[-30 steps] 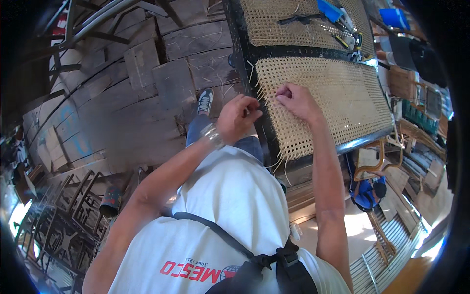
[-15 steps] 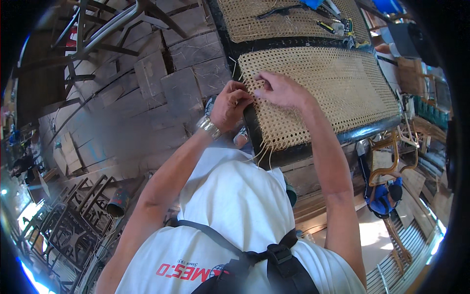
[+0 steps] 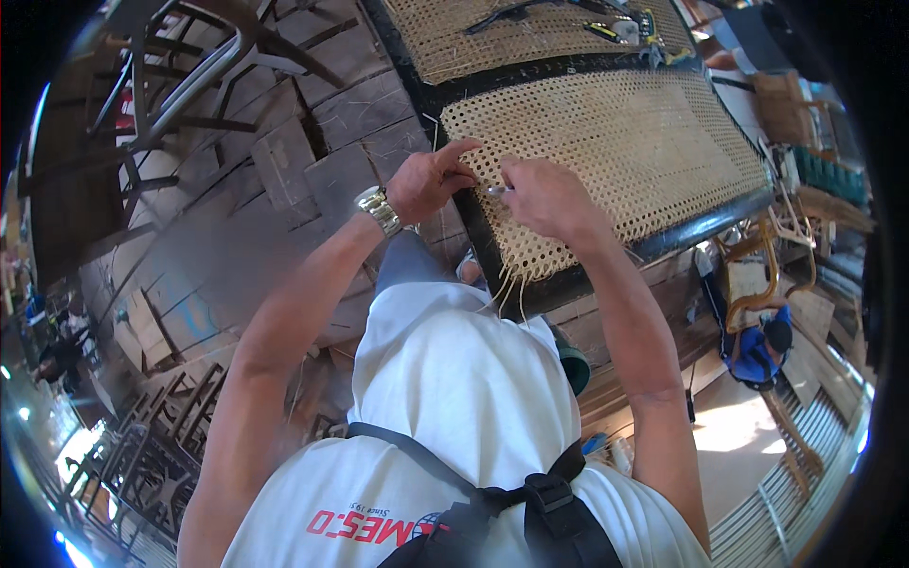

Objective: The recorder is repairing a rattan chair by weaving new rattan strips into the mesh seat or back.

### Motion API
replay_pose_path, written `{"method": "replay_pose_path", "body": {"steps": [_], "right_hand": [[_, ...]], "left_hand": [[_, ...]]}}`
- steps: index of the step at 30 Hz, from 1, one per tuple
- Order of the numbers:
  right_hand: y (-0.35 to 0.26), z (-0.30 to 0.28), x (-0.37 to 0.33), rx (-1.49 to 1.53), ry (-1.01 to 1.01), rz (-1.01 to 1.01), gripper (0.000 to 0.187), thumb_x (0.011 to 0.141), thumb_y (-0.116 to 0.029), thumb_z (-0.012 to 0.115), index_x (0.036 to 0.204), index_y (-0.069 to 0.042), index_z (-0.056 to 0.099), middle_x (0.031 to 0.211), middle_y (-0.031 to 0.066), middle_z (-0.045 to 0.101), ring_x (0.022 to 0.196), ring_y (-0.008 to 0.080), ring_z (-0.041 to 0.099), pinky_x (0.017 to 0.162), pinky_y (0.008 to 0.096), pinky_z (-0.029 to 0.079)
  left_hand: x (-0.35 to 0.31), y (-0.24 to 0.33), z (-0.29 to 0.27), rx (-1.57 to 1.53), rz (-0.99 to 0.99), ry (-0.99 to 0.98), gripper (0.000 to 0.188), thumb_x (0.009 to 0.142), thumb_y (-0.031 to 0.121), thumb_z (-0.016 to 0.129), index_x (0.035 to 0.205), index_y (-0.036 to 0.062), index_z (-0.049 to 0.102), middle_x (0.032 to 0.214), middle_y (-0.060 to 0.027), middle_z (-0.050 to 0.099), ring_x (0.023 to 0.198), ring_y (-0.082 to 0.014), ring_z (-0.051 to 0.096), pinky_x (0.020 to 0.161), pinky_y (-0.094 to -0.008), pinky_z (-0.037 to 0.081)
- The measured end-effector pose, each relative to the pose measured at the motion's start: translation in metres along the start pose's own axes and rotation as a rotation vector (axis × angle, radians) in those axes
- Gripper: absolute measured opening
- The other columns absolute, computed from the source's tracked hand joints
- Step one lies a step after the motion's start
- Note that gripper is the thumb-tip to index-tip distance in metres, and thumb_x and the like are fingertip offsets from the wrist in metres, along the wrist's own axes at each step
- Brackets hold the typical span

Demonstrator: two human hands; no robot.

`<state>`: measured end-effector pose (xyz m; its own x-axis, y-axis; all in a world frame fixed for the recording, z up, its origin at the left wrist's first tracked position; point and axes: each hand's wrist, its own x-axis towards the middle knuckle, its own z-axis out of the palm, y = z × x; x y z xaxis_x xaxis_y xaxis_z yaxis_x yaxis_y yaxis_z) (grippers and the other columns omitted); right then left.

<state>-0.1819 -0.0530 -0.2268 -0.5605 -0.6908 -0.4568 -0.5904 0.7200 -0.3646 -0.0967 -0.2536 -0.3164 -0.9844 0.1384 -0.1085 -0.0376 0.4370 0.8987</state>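
Left hand (image 3: 426, 187): over the left edge of the near cane panel (image 3: 625, 142); index finger extended across the weave, thumb and other fingers partly curled; whether it grips a strand cannot be told.
Right hand (image 3: 549, 199): above the near cane panel, just inside its left edge; fingers closed, thumb against index, on a slim pale item (image 3: 497, 190) that points toward the left hand; kind of item not determinable.
Near cane panel: directly in front of the person, within a black frame (image 3: 568, 287); open-hole weave covers the surface.
Loose strands (image 3: 522, 298): hang from the lower left corner of the near cane panel.
Far cane panel (image 3: 540, 38): beyond the near cane panel, across a black crossbar; bears a yellow-and-black tool (image 3: 603, 33) and a dark, thin object (image 3: 507, 14).
Wristband (image 3: 377, 208): metallic, on the left wrist, left of the near cane panel.
Co-worker (image 3: 753, 350): blue top, below and right of the near cane panel, beside a curved wooden chair (image 3: 757, 275).
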Motion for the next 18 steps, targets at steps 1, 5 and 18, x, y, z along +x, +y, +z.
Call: {"method": "replay_pose_path", "body": {"steps": [1,5,18], "right_hand": [[-0.002,0.0,0.002,0.003,0.005,0.017,0.022,0.09,-0.022,0.062,0.099,-0.002,0.064,0.097,0.0227,0.068,0.097,0.0405,0.065,0.085,0.0513,0.05],[-0.006,0.008,0.014,-0.052,-0.011,0.051,0.023,0.085,-0.02,0.066,0.099,-0.003,0.064,0.095,0.0225,0.069,0.095,0.0405,0.066,0.085,0.0511,0.051],[-0.001,0.033,0.012,0.075,0.315,-0.055,0.012,0.079,-0.011,0.068,0.088,-0.007,0.063,0.085,0.0141,0.068,0.083,0.0355,0.067,0.073,0.0456,0.052]], "left_hand": [[0.003,0.0,0.0,0.037,0.012,-0.021,0.056,0.091,0.011,0.069,0.143,0.0164,0.047,0.1,-0.0078,0.077,0.089,-0.0233,0.074,0.078,-0.036,0.056],[0.013,-0.001,-0.003,0.105,0.142,-0.07,0.055,0.087,0.015,0.07,0.138,0.0173,0.048,0.092,-0.0078,0.076,0.081,-0.0316,0.072,0.071,-0.0431,0.055],[0.028,-0.004,-0.016,0.269,0.222,-0.235,0.063,0.085,0.009,0.068,0.143,0.005,0.042,0.091,-0.0118,0.075,0.081,-0.0347,0.071,0.073,-0.045,0.054]]}}
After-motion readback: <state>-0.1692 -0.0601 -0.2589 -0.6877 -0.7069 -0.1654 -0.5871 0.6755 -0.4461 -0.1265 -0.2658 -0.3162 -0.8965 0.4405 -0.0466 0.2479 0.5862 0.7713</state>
